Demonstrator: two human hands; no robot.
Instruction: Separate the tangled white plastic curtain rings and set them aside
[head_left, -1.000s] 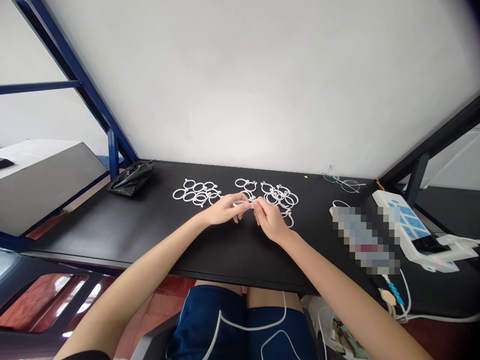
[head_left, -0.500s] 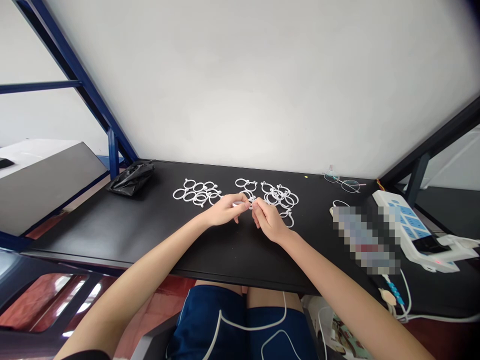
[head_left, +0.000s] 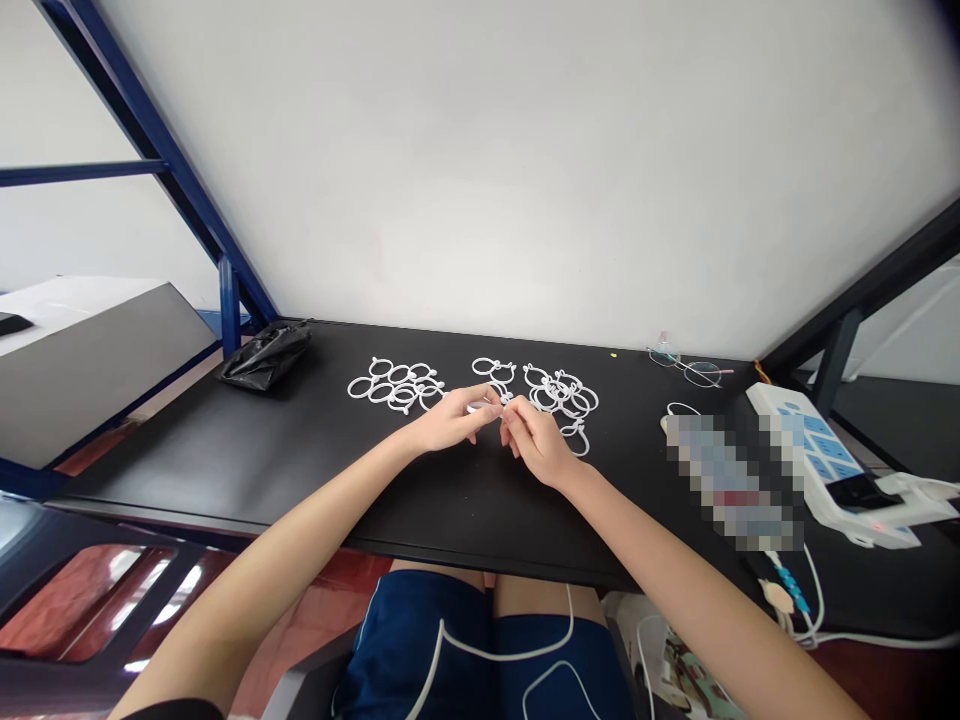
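Observation:
My left hand point(head_left: 454, 420) is closed in a pinch on a white plastic ring point(head_left: 474, 407), most of which the fingers hide. The fingertips of my right hand point(head_left: 538, 440) are pressed together against the same ring's end, meeting the left ones over the black desk point(head_left: 450, 500). Loose white rings with small knobbed ends lie about: a left group point(head_left: 380, 392), a few rings point(head_left: 491, 368) just behind my hands, and a right group point(head_left: 562, 392). One more ring point(head_left: 577, 440) lies beside my right hand.
A black plastic bag point(head_left: 266, 357) sits at the back left. On the right are eyeglasses point(head_left: 703, 374), a blurred-out phone-like object point(head_left: 731, 480) with a cable, and a white power strip point(head_left: 817, 450) with blue sockets. A white cable point(head_left: 510, 657) crosses my lap.
Both hands stay in nearly the same place, with only a slight shift of the fingertips at the ring. The rings on the desk have not moved.

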